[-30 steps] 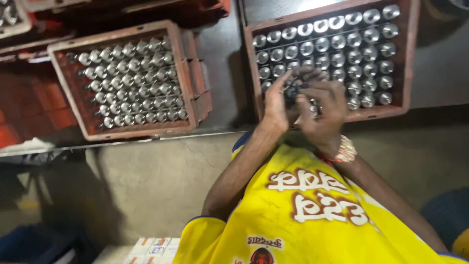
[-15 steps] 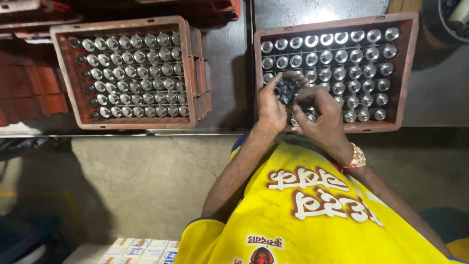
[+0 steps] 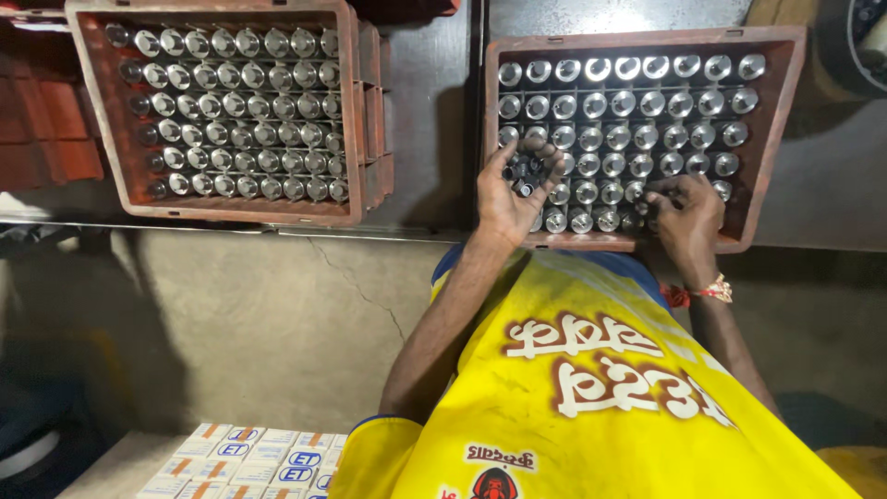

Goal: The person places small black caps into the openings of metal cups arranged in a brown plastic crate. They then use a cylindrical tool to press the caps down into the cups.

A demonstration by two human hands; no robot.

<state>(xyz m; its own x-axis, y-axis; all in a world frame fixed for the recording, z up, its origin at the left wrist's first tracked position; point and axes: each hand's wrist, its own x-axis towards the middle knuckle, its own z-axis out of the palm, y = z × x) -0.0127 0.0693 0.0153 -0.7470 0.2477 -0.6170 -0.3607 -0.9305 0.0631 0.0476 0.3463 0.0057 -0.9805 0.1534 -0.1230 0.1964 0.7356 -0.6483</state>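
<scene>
My left hand [image 3: 514, 194] cups small dark caps [image 3: 524, 173] while my right hand [image 3: 686, 214] pinches among bottles [image 3: 617, 120] in the right crate [image 3: 781, 111].

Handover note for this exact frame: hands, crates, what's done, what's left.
Left hand: palm up over the near left corner of the right crate, fingers cupped round a small heap of dark caps.
Right hand: fingers down on the bottles in the near right rows of that crate; whether it pinches a cap cannot be told.
Left crate: full of the same silvery-topped bottles, untouched by either hand.
Done: not readable; no bottle visibly wears a dark cap.
Left: the heap of caps in the palm is not yet used up.
White and blue boxes sit stacked below.
</scene>
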